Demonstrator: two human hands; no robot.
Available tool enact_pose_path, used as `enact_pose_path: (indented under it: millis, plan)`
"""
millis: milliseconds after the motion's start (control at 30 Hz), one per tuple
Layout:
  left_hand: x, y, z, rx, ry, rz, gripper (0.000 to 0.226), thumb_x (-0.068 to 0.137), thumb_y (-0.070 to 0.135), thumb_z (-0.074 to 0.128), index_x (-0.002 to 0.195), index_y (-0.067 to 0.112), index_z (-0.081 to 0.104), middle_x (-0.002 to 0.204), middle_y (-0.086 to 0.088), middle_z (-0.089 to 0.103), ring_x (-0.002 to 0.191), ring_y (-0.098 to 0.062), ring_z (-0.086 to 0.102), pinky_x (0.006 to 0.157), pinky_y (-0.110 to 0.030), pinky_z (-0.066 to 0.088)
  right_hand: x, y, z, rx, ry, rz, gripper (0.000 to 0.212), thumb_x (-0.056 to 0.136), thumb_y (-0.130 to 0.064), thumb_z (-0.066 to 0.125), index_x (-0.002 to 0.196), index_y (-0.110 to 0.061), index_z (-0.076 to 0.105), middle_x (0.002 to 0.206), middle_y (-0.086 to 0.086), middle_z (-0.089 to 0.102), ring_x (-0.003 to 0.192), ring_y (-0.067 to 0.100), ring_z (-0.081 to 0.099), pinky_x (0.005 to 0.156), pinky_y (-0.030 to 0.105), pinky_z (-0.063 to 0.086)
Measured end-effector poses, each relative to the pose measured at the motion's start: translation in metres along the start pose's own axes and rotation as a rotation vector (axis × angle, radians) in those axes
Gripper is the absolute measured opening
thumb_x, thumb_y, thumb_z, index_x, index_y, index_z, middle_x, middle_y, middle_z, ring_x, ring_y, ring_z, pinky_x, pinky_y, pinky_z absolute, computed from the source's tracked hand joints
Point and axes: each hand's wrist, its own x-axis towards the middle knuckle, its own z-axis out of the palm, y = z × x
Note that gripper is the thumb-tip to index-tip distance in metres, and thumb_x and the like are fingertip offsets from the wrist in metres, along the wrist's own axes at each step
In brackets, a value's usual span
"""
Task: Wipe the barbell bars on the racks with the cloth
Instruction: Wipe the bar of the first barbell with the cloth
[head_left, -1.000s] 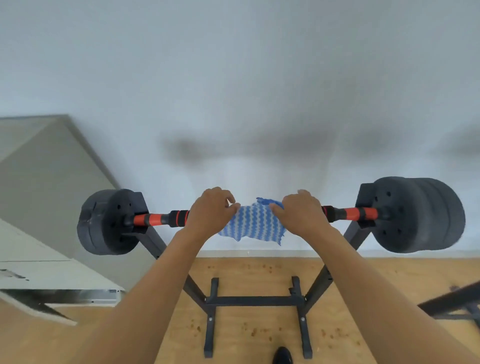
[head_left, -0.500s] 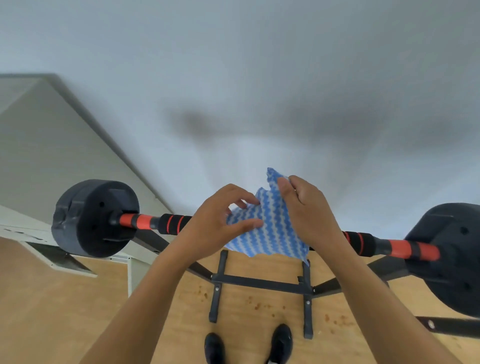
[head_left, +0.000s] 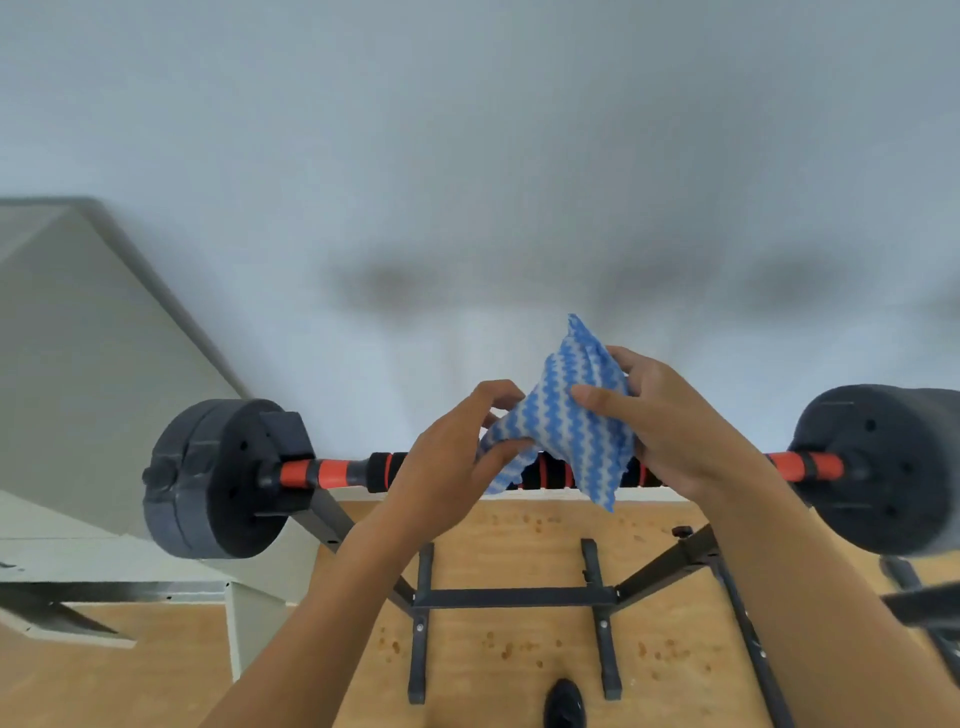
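Two hands, left hand (head_left: 447, 457) and right hand (head_left: 670, 421), pinch one blue-and-white wavy-striped cloth (head_left: 563, 421) above one orange-and-black barbell bar (head_left: 332, 472) resting on one black rack (head_left: 519, 597); no writing is readable.

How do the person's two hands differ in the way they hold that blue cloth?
The left hand pinches the blue-and-white cloth at its lower left edge, while the right hand grips its upper right side, thumb laid across the front. The left hand sits lower, level with the barbell bar; the right hand is raised higher. Both hold the same cloth in front of the bar's middle.
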Motion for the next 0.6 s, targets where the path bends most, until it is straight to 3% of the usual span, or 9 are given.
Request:
enact_pose_path:
  millis: [100, 200, 300, 367, 467, 600]
  plan:
    - [-0.009, 0.000, -0.014, 0.045, -0.034, 0.030, 0.042, 0.099, 0.047, 0.061, 0.137, 0.042, 0.043, 0.105, 0.027, 0.058, 0.092, 0.004, 0.059, 0.073, -0.010, 0.047, -0.010, -0.008, 0.014, -0.087, -0.002, -0.006, 0.020, 0.104, -0.021, 0.057, 0.123, -0.019, 0.063, 0.110, 0.004, 0.076, 0.102, 0.023, 0.074, 0.092, 0.040, 0.058]
    - [-0.020, -0.004, -0.022, 0.058, -0.053, 0.061, 0.044, 0.101, 0.043, 0.062, 0.142, 0.037, 0.048, 0.096, 0.023, 0.056, 0.090, 0.000, 0.058, 0.076, -0.011, 0.046, -0.021, -0.011, 0.032, -0.167, 0.023, -0.004, 0.022, 0.107, -0.030, 0.050, 0.112, -0.018, 0.068, 0.101, 0.002, 0.078, 0.094, 0.022, 0.075, 0.088, 0.037, 0.059]
    - [-0.032, -0.010, -0.029, 0.102, 0.001, 0.153, 0.018, 0.101, 0.029, 0.063, 0.119, 0.028, 0.060, 0.097, 0.023, 0.050, 0.095, -0.005, 0.054, 0.077, -0.015, 0.043, -0.030, -0.012, 0.049, -0.206, 0.085, -0.037, 0.024, 0.106, -0.036, 0.052, 0.113, -0.020, 0.068, 0.100, 0.006, 0.077, 0.091, 0.024, 0.076, 0.089, 0.042, 0.060]
    - [-0.040, -0.011, -0.037, 0.077, 0.026, 0.184, 0.006, 0.097, 0.026, 0.059, 0.103, 0.024, 0.057, 0.100, 0.017, 0.046, 0.095, -0.010, 0.053, 0.077, -0.018, 0.041, -0.033, -0.013, 0.057, -0.260, 0.196, -0.118, 0.021, 0.101, -0.037, 0.061, 0.121, -0.033, 0.060, 0.095, 0.005, 0.077, 0.083, 0.018, 0.076, 0.081, 0.039, 0.063]
    - [-0.052, -0.006, -0.052, 0.005, 0.002, 0.145, 0.006, 0.095, 0.027, 0.055, 0.100, 0.025, 0.056, 0.102, 0.014, 0.056, 0.093, -0.014, 0.058, 0.076, -0.024, 0.051, -0.040, -0.015, 0.067, -0.344, 0.233, -0.216, 0.031, 0.098, -0.032, 0.066, 0.124, -0.047, 0.057, 0.083, 0.005, 0.077, 0.078, 0.018, 0.076, 0.069, 0.034, 0.064]
    - [-0.071, -0.004, -0.074, -0.105, -0.089, 0.006, 0.011, 0.101, 0.026, 0.060, 0.094, 0.033, 0.056, 0.087, 0.006, 0.066, 0.078, -0.019, 0.064, 0.067, -0.032, 0.053, -0.048, -0.015, 0.079, -0.432, 0.186, -0.207, 0.009, 0.096, -0.033, 0.068, 0.103, -0.037, 0.073, 0.079, 0.001, 0.077, 0.074, 0.017, 0.075, 0.066, 0.032, 0.063]
